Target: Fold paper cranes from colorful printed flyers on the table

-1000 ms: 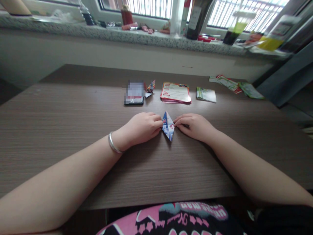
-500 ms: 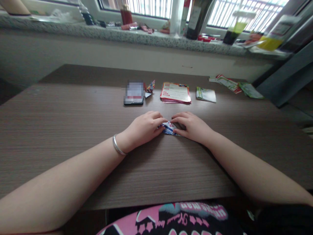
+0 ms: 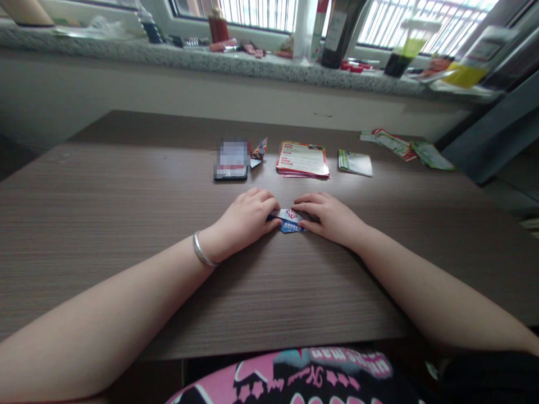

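Between my hands, on the table, lies a small folded piece of blue and white printed paper (image 3: 290, 220). My left hand (image 3: 252, 216) grips its left end, thumb at the near edge and fingers over the far side. At the right end, my right hand (image 3: 328, 216) holds the paper between thumb and curled fingers. Both ends of the paper are hidden under the fingers. Just beyond my hands sit a phone (image 3: 232, 160), a folded patterned paper piece (image 3: 259, 151) and a stack of printed cards (image 3: 303, 160).
A smaller green-white paper stack (image 3: 355, 163) lies right of the cards. Loose paper strips (image 3: 393, 143) are at the table's far right. Bottles and small items line the stone windowsill (image 3: 269, 66) behind the brown table (image 3: 105, 224).
My left hand's fingers have drawn back slightly to the left and up, so more of the paper's printed face shows. My right hand has barely moved.
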The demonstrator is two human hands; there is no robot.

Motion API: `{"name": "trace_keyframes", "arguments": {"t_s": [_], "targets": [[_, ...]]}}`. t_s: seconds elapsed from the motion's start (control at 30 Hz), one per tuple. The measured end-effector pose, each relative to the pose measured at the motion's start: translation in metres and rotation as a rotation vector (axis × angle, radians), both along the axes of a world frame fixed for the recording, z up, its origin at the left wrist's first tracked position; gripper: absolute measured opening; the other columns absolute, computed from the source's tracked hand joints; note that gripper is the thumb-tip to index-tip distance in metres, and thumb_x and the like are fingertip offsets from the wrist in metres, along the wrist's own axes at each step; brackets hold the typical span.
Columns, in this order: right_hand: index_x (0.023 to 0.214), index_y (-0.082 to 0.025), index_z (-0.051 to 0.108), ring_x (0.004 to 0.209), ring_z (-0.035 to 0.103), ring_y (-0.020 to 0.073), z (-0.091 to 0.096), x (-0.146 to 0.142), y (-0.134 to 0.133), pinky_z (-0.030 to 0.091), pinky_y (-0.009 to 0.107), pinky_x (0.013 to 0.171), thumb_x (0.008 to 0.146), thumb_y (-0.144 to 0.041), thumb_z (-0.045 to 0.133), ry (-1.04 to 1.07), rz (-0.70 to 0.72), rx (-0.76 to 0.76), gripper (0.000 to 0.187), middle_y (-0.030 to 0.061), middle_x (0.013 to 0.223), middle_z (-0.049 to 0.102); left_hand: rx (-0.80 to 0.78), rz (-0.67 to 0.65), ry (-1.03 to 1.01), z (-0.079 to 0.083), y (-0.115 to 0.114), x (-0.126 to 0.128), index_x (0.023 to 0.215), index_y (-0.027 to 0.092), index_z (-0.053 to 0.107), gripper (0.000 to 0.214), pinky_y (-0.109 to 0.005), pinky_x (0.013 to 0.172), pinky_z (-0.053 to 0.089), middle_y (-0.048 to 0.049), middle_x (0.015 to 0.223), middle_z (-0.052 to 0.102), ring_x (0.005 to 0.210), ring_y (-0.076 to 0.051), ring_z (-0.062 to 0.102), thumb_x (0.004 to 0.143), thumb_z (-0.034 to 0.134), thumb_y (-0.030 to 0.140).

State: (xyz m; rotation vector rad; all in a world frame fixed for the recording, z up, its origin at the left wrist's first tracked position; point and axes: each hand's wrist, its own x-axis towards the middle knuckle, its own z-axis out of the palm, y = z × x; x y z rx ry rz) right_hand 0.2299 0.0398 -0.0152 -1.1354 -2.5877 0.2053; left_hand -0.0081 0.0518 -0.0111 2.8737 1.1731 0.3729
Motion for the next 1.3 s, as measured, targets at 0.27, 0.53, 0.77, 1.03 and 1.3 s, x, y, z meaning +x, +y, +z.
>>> {"name": "trace_keyframes", "arguments": {"t_s": [0.27, 0.53, 0.77, 1.03, 1.3], "targets": [[0.110, -0.022, 0.070, 0.116, 0.058, 0.0248, -0.003, 0.003, 0.003, 0.043, 0.047, 0.103, 0.085, -0.026, 0.064, 0.121, 0.046, -0.077, 0.027, 0.0099, 0.124, 0.065, -0.049, -0.101, -0.012, -0.001, 0.002, -0.001, 0.105, 0.015, 0.063, 0.029, -0.036, 0.089, 0.048, -0.0100, 0.106, 0.062, 0.099, -0.023, 0.058, 0.088, 0.064, 0.039], [0.104, -0.022, 0.071, 0.121, 0.056, 0.0249, -0.008, 0.003, 0.004, 0.039, 0.050, 0.107, 0.081, -0.026, 0.067, 0.189, 0.052, -0.131, 0.024, 0.0095, 0.126, 0.065, -0.170, -0.151, -0.176, -0.010, 0.009, -0.003, 0.100, 0.015, 0.061, 0.034, -0.036, 0.090, 0.048, -0.0093, 0.103, 0.065, 0.099, -0.023, 0.060, 0.079, 0.073, 0.039], [0.093, -0.022, 0.068, 0.119, 0.057, 0.0247, -0.009, 0.003, 0.003, 0.040, 0.049, 0.105, 0.083, -0.027, 0.066, 0.199, 0.097, -0.126, 0.012, 0.0096, 0.124, 0.066, -0.279, -0.192, -0.272, -0.010, 0.012, -0.004, 0.095, 0.017, 0.063, 0.025, -0.036, 0.094, 0.046, -0.0069, 0.103, 0.067, 0.102, -0.021, 0.060, 0.077, 0.075, 0.031], [0.092, -0.022, 0.062, 0.110, 0.061, 0.0208, -0.010, 0.001, 0.001, 0.047, 0.043, 0.097, 0.083, -0.017, 0.060, 0.308, 0.125, -0.110, 0.011, 0.0078, 0.114, 0.069, -0.304, -0.155, -0.329, -0.007, 0.008, -0.003, 0.097, 0.017, 0.062, 0.020, -0.028, 0.081, 0.049, -0.0024, 0.096, 0.068, 0.089, -0.016, 0.062, 0.081, 0.069, 0.025], [0.092, -0.022, 0.057, 0.106, 0.062, 0.0209, 0.001, 0.000, -0.005, 0.048, 0.040, 0.094, 0.078, -0.006, 0.053, 0.314, 0.152, 0.021, 0.022, 0.0071, 0.107, 0.069, -0.033, -0.290, -0.284, -0.002, 0.011, -0.005, 0.093, 0.021, 0.068, 0.015, -0.039, 0.105, 0.036, -0.0007, 0.089, 0.070, 0.089, -0.015, 0.063, 0.088, 0.064, 0.035]]}}
